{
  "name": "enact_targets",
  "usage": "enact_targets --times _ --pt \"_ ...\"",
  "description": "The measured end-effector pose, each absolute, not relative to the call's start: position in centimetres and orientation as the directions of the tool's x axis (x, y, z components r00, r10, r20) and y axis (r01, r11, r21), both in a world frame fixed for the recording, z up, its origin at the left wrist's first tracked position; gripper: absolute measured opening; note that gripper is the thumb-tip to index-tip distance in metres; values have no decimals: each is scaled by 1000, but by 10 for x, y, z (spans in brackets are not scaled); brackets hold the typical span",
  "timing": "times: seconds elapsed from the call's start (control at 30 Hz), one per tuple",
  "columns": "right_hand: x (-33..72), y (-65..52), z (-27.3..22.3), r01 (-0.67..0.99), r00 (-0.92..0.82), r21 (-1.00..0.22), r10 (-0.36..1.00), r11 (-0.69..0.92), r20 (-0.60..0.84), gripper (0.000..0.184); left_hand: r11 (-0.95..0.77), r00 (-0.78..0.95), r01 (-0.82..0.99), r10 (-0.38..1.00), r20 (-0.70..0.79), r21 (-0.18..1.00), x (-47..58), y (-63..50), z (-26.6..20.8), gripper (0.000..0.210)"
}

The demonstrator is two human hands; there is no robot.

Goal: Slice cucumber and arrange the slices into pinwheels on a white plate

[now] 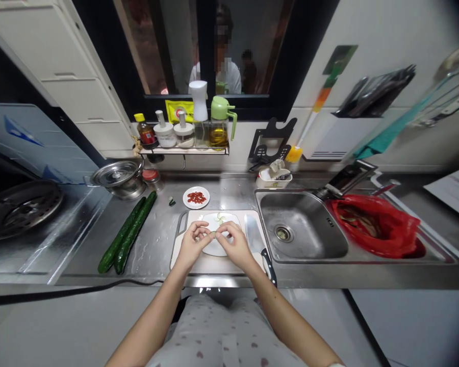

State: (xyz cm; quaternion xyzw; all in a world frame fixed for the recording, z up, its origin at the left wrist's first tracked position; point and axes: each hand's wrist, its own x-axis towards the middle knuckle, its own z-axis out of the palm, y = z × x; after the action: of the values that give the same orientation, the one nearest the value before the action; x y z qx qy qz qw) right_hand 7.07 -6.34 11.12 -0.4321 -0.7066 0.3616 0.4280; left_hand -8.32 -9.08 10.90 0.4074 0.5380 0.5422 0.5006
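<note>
Over a white plate, my left hand and my right hand meet fingertip to fingertip. Both are closed in a pinch on a thin green cucumber slice, mostly covered by the fingers. Several pale cucumber slices lie fanned at the plate's far side. The plate rests on a cutting board. A knife lies along the board's right side, its dark spotted handle toward me.
Two whole cucumbers lie left of the board. Behind it stand a small plate of chopped red pieces and a cucumber scrap. A lidded pot is at back left. The sink and a red bag are right.
</note>
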Motion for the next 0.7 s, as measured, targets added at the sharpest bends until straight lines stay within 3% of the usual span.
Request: enact_targets --times 0.07,0.17,0.33,0.43,0.7 --pt "72 -63 111 288 -235 -883 921 372 311 10 145 -160 -126 973 -164 981 -82 -92 108 42" --pt "76 -61 112 272 -217 -878 914 393 342 10 336 8 -178 940 -340 925 -80 -96 108 50" --pt "79 -62 114 238 -241 -869 894 433 379 9 577 286 -393 817 -502 716 -72 -99 110 56" --pt "80 -64 116 242 -256 -860 885 448 389 8 577 278 -481 814 -510 660 -72 -96 111 43" --pt "85 -64 118 255 -279 -838 867 482 414 8 392 97 -418 916 -389 819 -82 -88 121 31"
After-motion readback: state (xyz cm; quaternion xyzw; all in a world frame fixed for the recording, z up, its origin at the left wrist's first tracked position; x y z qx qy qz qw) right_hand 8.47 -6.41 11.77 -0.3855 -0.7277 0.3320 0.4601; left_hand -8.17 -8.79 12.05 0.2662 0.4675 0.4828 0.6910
